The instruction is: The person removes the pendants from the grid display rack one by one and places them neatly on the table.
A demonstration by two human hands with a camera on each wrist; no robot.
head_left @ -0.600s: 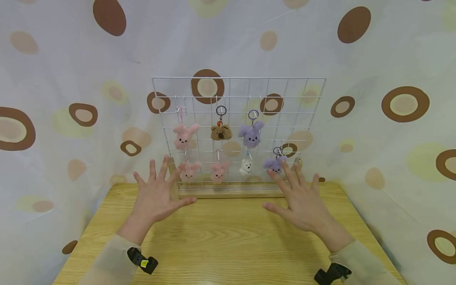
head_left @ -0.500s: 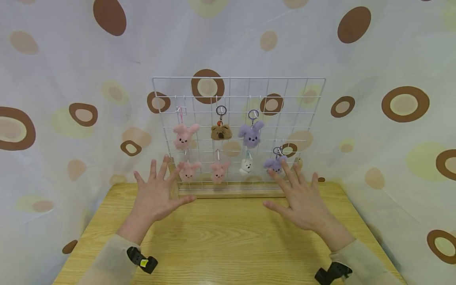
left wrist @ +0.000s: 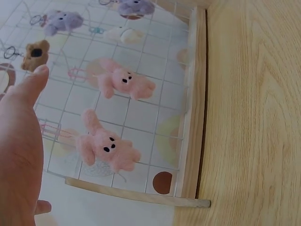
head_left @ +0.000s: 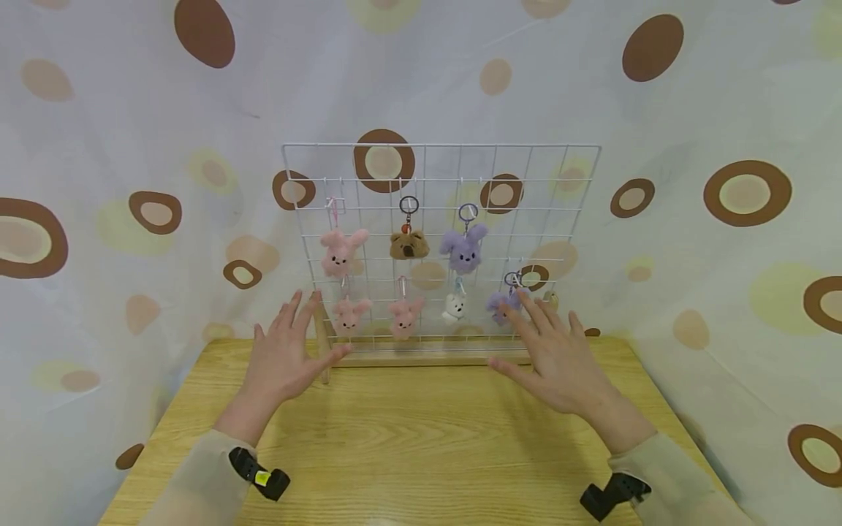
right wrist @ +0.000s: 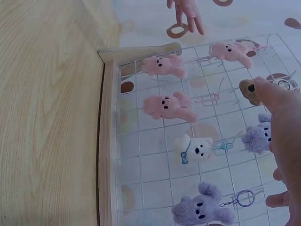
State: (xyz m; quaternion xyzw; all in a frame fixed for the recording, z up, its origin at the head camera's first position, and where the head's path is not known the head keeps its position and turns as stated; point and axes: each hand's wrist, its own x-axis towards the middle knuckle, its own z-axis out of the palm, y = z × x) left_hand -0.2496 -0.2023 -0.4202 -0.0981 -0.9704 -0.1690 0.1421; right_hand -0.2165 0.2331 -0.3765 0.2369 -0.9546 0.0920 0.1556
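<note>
Both hands hold nothing in the head view. My left hand (head_left: pixel 279 361) hovers before the left end of a white wire grid (head_left: pixel 442 145), thumb spread from the fingers. My right hand (head_left: pixel 562 361) is at the opposite end, its fingertips overlapping the lower purple plush keychain (head_left: pixel 501 307). Other plush keychains hang from the grid's hooks: pink rabbits (head_left: pixel 338 256), a brown bear (head_left: pixel 409 246), a purple rabbit (head_left: pixel 464 252) and a small white dog (head_left: pixel 454 308). In the left wrist view, the thumb overlaps the grid near the brown bear (left wrist: pixel 36 54).
The grid leans back in a light wooden base (head_left: pixel 427 359) with a side foot (head_left: pixel 322 332) at its left. It stands along the rear of a wood-grain table (head_left: pixel 421 438). Behind it hangs a pale sheet (head_left: pixel 447 88) printed with brown and beige ovals.
The left hand's fingers have drawn closer together and its thumb has moved left, uncovering more of the wooden side foot. The right hand has shifted slightly upward. The keychains hang as before.
</note>
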